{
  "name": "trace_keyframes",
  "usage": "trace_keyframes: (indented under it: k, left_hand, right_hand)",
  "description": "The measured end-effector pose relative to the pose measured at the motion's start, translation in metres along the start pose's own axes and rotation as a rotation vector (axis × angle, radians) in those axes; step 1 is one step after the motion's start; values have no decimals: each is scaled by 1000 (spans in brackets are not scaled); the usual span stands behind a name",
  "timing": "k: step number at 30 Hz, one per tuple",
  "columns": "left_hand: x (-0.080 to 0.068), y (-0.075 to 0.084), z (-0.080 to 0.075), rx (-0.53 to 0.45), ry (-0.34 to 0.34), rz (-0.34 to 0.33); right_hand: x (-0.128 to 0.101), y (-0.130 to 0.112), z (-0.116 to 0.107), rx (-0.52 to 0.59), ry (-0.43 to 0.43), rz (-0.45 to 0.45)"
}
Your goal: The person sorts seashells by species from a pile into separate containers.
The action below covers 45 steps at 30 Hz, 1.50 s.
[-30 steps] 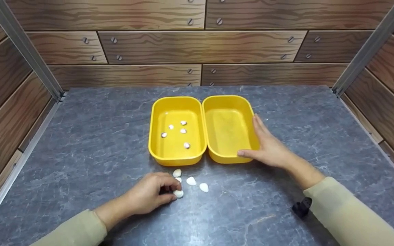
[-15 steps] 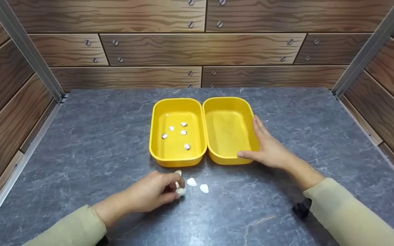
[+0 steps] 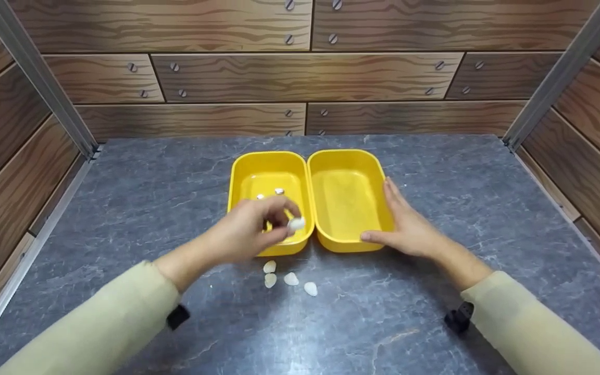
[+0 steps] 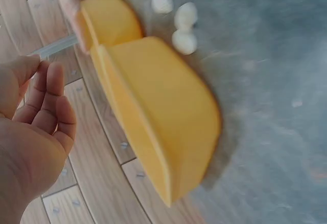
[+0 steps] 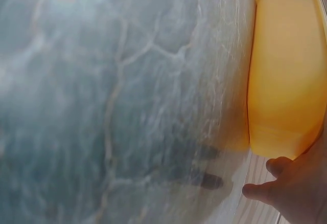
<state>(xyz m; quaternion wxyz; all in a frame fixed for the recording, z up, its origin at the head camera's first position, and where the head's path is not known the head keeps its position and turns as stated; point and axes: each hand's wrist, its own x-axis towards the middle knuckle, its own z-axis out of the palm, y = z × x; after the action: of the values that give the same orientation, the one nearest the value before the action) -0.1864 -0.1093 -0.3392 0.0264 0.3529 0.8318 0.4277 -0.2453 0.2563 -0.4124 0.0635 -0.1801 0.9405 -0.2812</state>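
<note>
My left hand (image 3: 250, 226) pinches a white seashell (image 3: 296, 224) between thumb and fingertips, over the left yellow container (image 3: 231, 179). In the left wrist view the same hand (image 4: 38, 116) has its fingers bent, and the shell is mostly hidden behind them. Inside that container lie small whitish shells (image 3: 279, 191), some covered by the hand. My right hand (image 3: 409, 224) rests its straight fingers along the outer right side of the right yellow container (image 3: 349, 245), its thumb at the front rim. Nothing lies in the right container.
Several white seashells (image 3: 290, 279) lie on the grey marbled table (image 3: 149, 208) in front of the containers. The two containers stand side by side, rims meeting. Wood-patterned walls (image 3: 227, 78) and metal posts (image 3: 45, 83) enclose the table at back and sides.
The left hand has picked a shell up from the table and carried it forward and up, over the left container. The right hand has stayed in place.
</note>
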Motion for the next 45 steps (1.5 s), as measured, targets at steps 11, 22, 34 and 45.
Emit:
trace_keyframes:
  k: [11, 22, 34, 45]
  left_hand:
    - [61, -9, 2, -75, 22, -127]
    - [106, -29, 29, -67, 18, -210]
    - [123, -42, 49, 49, -12, -233]
    - [123, -41, 51, 40, 1, -235]
  right_hand:
    - [-3, -2, -2, 12, -2, 8]
    - [0, 0, 0, 24, -6, 14]
    - [0, -1, 1, 13, -5, 11]
    - [-2, -1, 1, 21, -2, 8]
